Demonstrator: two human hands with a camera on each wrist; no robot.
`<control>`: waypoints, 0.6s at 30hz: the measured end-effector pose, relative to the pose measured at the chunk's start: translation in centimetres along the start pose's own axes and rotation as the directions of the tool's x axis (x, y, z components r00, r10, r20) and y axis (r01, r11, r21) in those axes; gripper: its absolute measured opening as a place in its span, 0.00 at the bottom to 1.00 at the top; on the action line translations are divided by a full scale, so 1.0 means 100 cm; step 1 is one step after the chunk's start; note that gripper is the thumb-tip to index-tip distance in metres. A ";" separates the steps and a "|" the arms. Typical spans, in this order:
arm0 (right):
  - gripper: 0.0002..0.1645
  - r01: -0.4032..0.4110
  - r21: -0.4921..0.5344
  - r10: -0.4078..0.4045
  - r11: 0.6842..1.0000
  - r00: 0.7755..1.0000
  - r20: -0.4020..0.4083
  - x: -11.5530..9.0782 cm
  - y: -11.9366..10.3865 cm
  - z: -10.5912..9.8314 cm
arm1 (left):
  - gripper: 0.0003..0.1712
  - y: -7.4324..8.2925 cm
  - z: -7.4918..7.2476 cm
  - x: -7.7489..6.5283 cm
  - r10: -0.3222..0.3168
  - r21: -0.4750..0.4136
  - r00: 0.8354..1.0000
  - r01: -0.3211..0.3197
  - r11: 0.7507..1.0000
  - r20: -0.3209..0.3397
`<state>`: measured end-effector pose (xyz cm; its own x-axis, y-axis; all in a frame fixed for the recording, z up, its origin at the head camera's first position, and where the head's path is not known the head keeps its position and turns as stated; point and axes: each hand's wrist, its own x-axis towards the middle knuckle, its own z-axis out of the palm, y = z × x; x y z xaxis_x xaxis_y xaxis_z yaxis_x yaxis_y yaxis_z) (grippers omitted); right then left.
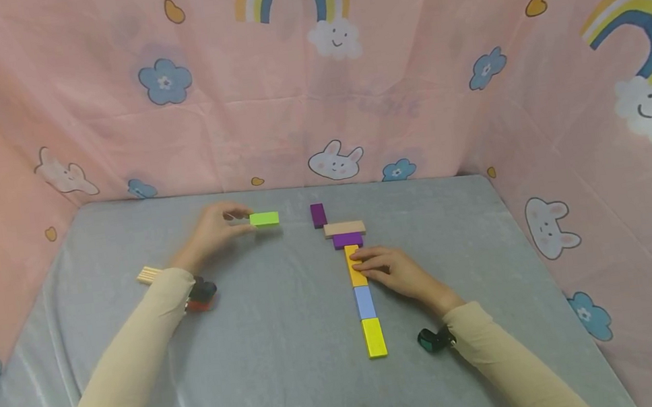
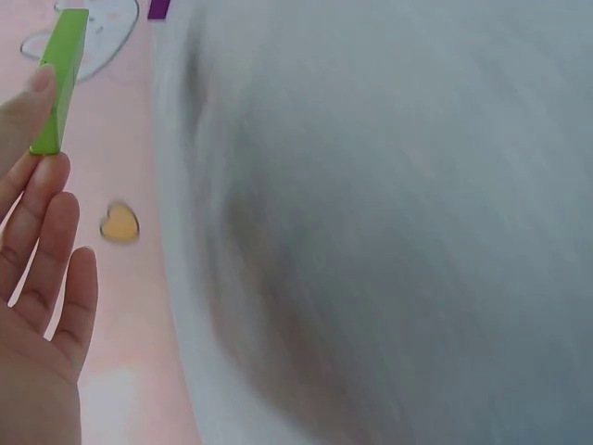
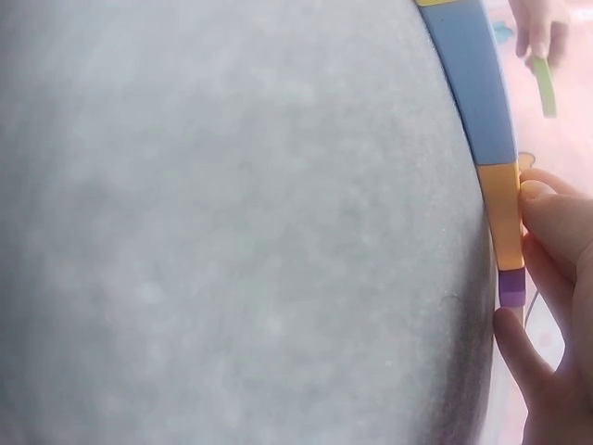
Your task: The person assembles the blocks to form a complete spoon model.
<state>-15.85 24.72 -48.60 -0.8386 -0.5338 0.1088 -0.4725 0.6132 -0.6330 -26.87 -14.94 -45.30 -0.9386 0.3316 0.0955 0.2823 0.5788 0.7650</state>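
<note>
In the head view my left hand (image 1: 212, 234) pinches a lime green block (image 1: 264, 219) by its end, above the far part of the table. The left wrist view shows the thumb against this green block (image 2: 61, 83), the other fingers loosely extended. My right hand (image 1: 398, 274) touches the orange block (image 1: 356, 274) with its fingertips, from the right side. That block belongs to a column, with a blue block (image 1: 365, 302) and a yellow block (image 1: 374, 338) nearer me. Beyond it lie a purple block (image 1: 347, 241), a tan block (image 1: 344, 229) and a darker purple block (image 1: 318, 216).
Some pale wooden sticks or blocks (image 1: 149, 274) lie at the left, partly behind my left forearm. A red-orange piece (image 1: 200, 305) shows beneath the left wrist camera. The grey cloth-covered table (image 1: 273, 373) meets pink patterned curtains (image 1: 399, 99) at the back and sides.
</note>
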 end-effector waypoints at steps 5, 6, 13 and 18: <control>0.16 -0.016 0.004 0.016 1.000 1.000 0.005 0.000 -0.001 0.000 | 0.22 0.007 0.017 0.016 0.015 -0.030 1.000 -0.015 0.999 0.020; 0.16 -0.016 0.005 0.016 1.000 1.000 0.005 -0.001 -0.001 0.000 | 0.22 0.008 0.021 0.020 0.015 -0.030 1.000 -0.014 0.999 0.022; 0.16 0.016 -0.008 -0.016 1.000 1.000 -0.007 -0.001 -0.001 0.000 | 0.21 0.024 0.045 0.036 0.040 -0.053 0.999 -0.038 0.998 0.033; 0.16 0.024 -0.016 -0.024 1.000 1.000 -0.010 0.000 0.000 0.001 | 0.20 0.033 0.062 0.044 0.043 -0.057 0.999 -0.042 0.998 0.025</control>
<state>-15.80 24.71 -48.65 -0.8296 -0.5426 0.1316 -0.4968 0.6097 -0.6176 -28.83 -6.95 -46.27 -0.9202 0.3750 0.1126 0.3098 0.5213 0.7951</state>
